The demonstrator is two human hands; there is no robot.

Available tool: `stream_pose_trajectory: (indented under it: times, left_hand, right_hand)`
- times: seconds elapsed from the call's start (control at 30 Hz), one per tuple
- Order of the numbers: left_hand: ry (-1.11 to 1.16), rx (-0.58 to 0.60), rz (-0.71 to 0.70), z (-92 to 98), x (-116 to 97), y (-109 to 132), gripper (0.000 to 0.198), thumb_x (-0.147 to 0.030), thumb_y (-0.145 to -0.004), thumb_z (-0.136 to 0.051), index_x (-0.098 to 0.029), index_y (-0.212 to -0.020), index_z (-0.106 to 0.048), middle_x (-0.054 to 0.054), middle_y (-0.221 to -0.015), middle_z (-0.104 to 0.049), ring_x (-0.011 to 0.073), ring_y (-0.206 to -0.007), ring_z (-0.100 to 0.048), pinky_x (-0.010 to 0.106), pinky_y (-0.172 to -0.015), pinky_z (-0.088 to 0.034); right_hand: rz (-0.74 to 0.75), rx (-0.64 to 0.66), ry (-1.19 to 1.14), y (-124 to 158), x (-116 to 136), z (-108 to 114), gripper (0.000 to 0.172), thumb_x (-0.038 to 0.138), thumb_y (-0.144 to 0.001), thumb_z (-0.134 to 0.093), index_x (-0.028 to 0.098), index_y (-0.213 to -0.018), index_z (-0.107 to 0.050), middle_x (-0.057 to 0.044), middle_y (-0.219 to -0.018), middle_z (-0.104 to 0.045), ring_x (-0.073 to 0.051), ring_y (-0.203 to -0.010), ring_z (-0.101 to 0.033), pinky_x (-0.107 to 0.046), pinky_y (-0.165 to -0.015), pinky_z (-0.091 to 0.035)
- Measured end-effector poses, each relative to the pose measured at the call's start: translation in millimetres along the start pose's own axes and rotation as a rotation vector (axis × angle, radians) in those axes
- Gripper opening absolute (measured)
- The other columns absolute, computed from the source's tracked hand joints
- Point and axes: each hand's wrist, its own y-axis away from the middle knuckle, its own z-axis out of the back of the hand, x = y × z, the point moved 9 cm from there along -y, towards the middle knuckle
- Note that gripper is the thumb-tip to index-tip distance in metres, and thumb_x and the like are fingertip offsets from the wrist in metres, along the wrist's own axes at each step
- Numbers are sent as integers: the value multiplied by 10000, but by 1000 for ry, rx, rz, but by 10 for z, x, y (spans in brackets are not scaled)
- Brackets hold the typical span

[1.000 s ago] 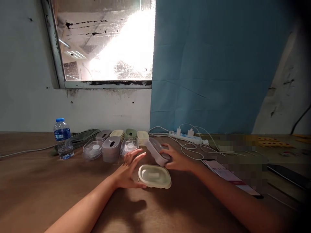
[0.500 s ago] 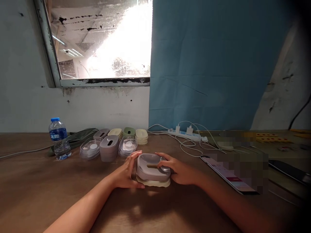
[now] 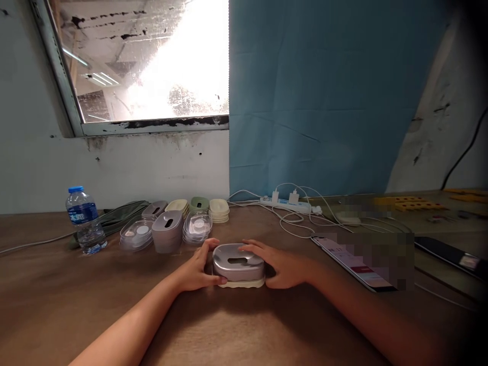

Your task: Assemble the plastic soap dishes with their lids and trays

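A greyish-mauve oval box (image 3: 238, 273) with a glossy top and a dark slot sits over a cream wavy-edged piece (image 3: 244, 284) on the brown table. My left hand (image 3: 200, 267) cups the box's left side, thumb at its lower front edge and fingers round the back corner. On the other side my right hand (image 3: 280, 264) rests against the box, its fingertips on the top near the slot and its thumb low by the right edge. The undersides of both hands are hidden.
Behind stand stacked mauve boxes (image 3: 168, 234), clear lids (image 3: 197, 226), cream pieces (image 3: 219, 211) and a green box (image 3: 200, 204). A water bottle (image 3: 86, 223) is at left. A power strip (image 3: 285, 204) with cables and a phone (image 3: 353, 262) lie right.
My right fingers have moved from the slot towards the back of the top, uncovering the slot. The top now looks flatter and glossier. The view has shifted slightly.
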Motion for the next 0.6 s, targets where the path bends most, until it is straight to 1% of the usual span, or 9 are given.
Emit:
stream_pose_trajectory:
  times: [0.1, 0.2, 0.3, 0.37, 0.43, 0.5, 0.53, 0.57, 0.6]
  left_hand:
    - [36, 4, 2, -33, 1, -12, 828, -392, -610, -738, -229, -1257, -248, 117, -1267, -413, 262, -1187, -417, 433, -1025, -305]
    - [26, 2, -11, -48, -29, -19, 812, -380, -587, -754, -217, -1227, -281, 108, -1227, -441, 256, -1158, -434, 420, -1000, -335]
    - [-25, 12, -27, -62, -85, -13, 787, -387, -571, -759, -216, -1204, -323, 93, -1219, -441, 258, -1149, -427, 405, -984, -351]
    - [-56, 19, -31, -67, -119, -5, 773, -395, -578, -752, -213, -1203, -335, 90, -1213, -446, 257, -1133, -437, 397, -972, -362]
    - [-110, 20, -38, -61, -152, 2, 792, -418, -581, -744, -204, -1220, -328, 101, -1216, -449, 266, -1127, -441, 401, -957, -373]
    - [-222, 11, -93, -34, -220, 7, 798, -458, -590, -728, -197, -1236, -338, 118, -1242, -438, 290, -1160, -407, 426, -972, -349]
    - [-292, -15, -137, 2, -264, 8, 755, -466, -624, -702, -197, -1237, -353, 123, -1264, -427, 297, -1184, -382, 436, -987, -323]
    - [-364, -69, -180, 67, -306, 9, 675, -459, -678, -660, -201, -1232, -373, 125, -1287, -413, 296, -1207, -357, 441, -1003, -295]
    - [-432, -149, -212, 159, -335, 13, 570, -431, -745, -601, -207, -1225, -392, 122, -1309, -400, 286, -1224, -339, 440, -1016, -268]
  right_hand:
    - [-26, 22, 11, 22, -19, -28, 930, 175, -588, -613, 277, -1405, -180, -74, -1471, -144, -297, -1277, -308, -400, -1001, -325]
    - [-57, 50, -7, 27, -43, -91, 984, 224, -597, -643, 265, -1421, -107, -85, -1482, -105, -305, -1307, -245, -399, -1022, -291]
    - [-141, 107, -23, 35, -108, -172, 994, 291, -624, -661, 259, -1423, -69, -109, -1489, -13, -344, -1290, -269, -417, -992, -325]
    - [-169, 132, -22, 38, -136, -203, 1005, 313, -634, -667, 264, -1421, -44, -113, -1487, 32, -351, -1292, -260, -423, -989, -325]
    - [-172, 140, -28, 32, -153, -217, 1017, 313, -635, -673, 274, -1419, -27, -103, -1488, 45, -345, -1306, -228, -423, -1005, -303]
    - [-158, 135, -43, 21, -164, -222, 1013, 320, -638, -680, 285, -1418, -34, -96, -1489, 39, -345, -1309, -219, -429, -1015, -288]
    - [-144, 129, -50, 14, -162, -221, 1005, 329, -641, -682, 288, -1418, -45, -96, -1490, 30, -347, -1305, -227, -433, -1015, -287]
    - [-129, 123, -55, 8, -156, -219, 995, 338, -646, -683, 290, -1418, -57, -98, -1490, 18, -349, -1300, -239, -435, -1013, -289]
    - [-115, 120, -56, 3, -148, -217, 984, 343, -652, -681, 293, -1418, -64, -99, -1490, 4, -349, -1293, -257, -434, -1009, -294]
